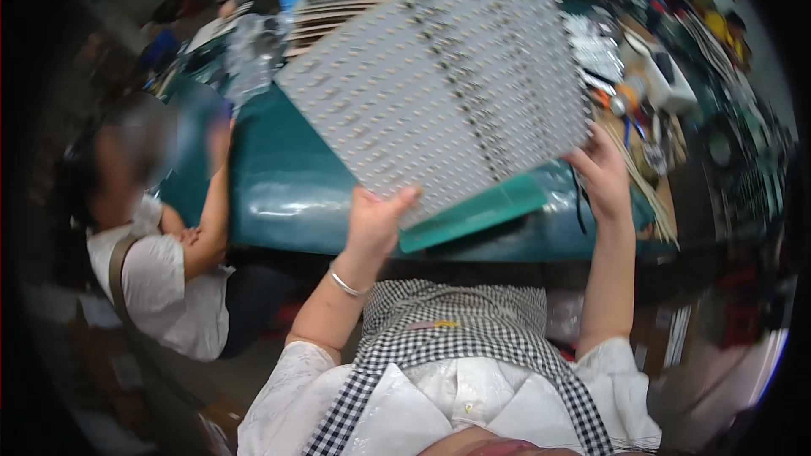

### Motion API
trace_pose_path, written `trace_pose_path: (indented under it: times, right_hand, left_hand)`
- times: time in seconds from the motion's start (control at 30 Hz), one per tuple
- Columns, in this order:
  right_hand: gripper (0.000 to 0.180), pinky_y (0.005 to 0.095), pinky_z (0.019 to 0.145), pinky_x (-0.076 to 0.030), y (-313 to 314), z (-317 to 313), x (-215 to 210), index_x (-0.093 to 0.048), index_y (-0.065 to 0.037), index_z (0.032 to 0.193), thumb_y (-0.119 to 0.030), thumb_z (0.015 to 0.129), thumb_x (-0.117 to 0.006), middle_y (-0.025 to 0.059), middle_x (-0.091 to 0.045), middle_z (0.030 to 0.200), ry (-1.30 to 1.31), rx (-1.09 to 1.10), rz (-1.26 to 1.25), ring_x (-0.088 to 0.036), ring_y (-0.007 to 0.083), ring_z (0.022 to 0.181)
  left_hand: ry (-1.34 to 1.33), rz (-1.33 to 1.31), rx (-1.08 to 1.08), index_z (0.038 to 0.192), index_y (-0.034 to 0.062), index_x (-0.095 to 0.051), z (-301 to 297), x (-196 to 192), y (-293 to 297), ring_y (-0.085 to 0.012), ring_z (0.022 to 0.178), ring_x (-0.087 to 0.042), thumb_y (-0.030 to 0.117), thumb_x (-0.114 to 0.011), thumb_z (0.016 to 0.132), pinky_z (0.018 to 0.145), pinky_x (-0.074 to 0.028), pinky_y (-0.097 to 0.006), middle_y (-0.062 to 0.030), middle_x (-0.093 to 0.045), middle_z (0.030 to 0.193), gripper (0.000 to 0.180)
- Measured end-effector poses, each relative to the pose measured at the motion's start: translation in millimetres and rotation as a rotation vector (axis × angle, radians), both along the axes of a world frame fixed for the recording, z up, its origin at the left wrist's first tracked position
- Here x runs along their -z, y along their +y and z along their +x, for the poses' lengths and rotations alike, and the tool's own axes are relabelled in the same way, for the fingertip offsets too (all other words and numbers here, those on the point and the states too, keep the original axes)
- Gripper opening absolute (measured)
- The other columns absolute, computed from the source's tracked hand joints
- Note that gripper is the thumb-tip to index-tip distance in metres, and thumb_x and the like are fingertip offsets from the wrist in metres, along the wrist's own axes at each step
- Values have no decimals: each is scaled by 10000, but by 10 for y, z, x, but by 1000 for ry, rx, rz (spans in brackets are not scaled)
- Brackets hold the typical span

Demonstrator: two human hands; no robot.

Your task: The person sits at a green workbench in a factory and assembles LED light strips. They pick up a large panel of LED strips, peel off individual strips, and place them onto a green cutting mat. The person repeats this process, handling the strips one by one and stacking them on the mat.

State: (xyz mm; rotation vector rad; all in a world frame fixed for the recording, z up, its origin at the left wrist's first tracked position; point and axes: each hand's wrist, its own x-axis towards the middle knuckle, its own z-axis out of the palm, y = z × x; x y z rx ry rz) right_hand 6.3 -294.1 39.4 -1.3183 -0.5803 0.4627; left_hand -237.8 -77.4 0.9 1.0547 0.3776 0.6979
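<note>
Large white LED panel board, lifted off the teal table and tilted up in front of me, its lower edge nearest my chest. Rows of small LEDs stud its face, with a darker band of components running down the middle.

Handling, as I judge it: thin, flat, stiff enough to hold its plane between two grips, light for its spread, but wide enough to sway or flex if held at one point only. The studded face looks fragile; best taken by the bare margins, not across the LEDs.

My left hand is closed on the lower edge, thumb lying over the front, fingers hidden behind the board. My right hand pinches the lower right corner, fingers behind, thumb side at the rim. Both grips are clamped on the board.

Under it lies a green cutting mat. A seated person leans on the table to my left. Tools and clutter crowd the table's right end.
</note>
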Motion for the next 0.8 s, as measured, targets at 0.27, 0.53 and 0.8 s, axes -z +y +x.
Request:
trace_pose_path:
  times: [0.27, 0.53, 0.8]
  right_hand:
    - [347, 240, 755, -485, -18, 224, 409, -558, 35, 1114, 38, 786, -671, 69, -663, 949, -5, -105, -241, -603, 103, 827]
    - [351, 256, 770, -495, 18, 202, 469, -522, 46, 1123, 87, 791, -628, 102, -659, 983, 24, -214, -313, -614, 126, 898]
    - [323, 238, 737, -478, 59, 239, 348, -505, 13, 1077, 79, 791, -639, 58, -647, 908, -53, -281, -446, -598, 89, 837]
  left_hand:
    - [151, 78, 146, 1161, -29, -564, 80, 96, 169, -196, 989, -624, -8, -710, 771, 885, -495, -333, -100, -642, 1099, 416]
    - [234, 57, 139, 1188, -47, -545, -114, 186, 136, -207, 1008, -621, 24, -736, 762, 893, -491, -340, -120, -638, 1117, 472]
    - [288, 66, 151, 1167, -54, -556, -106, 230, 223, -202, 983, -630, 40, -757, 755, 862, -510, -333, -127, -645, 1094, 468]
